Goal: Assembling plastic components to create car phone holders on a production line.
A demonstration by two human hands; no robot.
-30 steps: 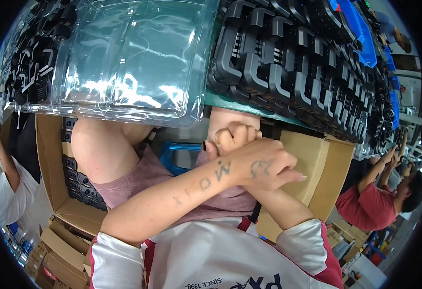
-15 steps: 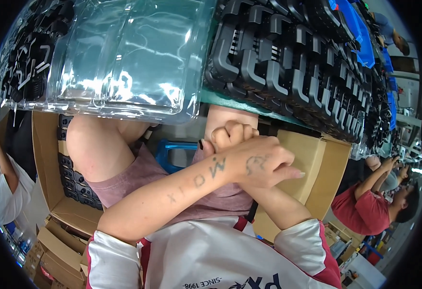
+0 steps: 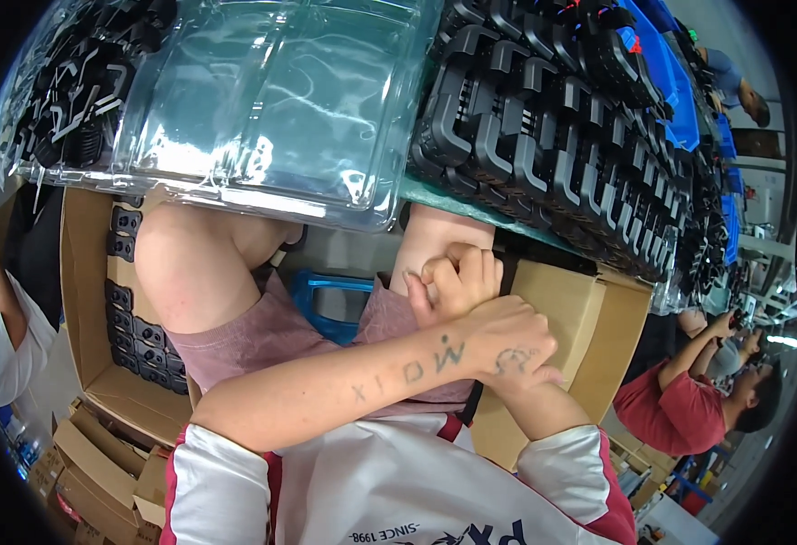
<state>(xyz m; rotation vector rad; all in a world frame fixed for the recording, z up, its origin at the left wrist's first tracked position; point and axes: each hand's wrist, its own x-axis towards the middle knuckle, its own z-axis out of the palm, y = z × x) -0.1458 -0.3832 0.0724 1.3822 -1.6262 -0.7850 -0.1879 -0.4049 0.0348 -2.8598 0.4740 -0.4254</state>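
Both hands rest in the person's lap below the near edge of the worktop (image 3: 435, 195), holding nothing: the left hand (image 3: 508, 350) lies with its fingers curled over the right wrist, and the right hand (image 3: 458, 277) is closed into a loose fist just beside it, against the right thigh. Nearest above them, a clear plastic blister tray (image 3: 262, 109) overhangs the worktop's near edge, with rows of black plastic parts (image 3: 544, 136) to its right, and an open cardboard box (image 3: 99, 300) holding more black parts stands at the person's left knee.
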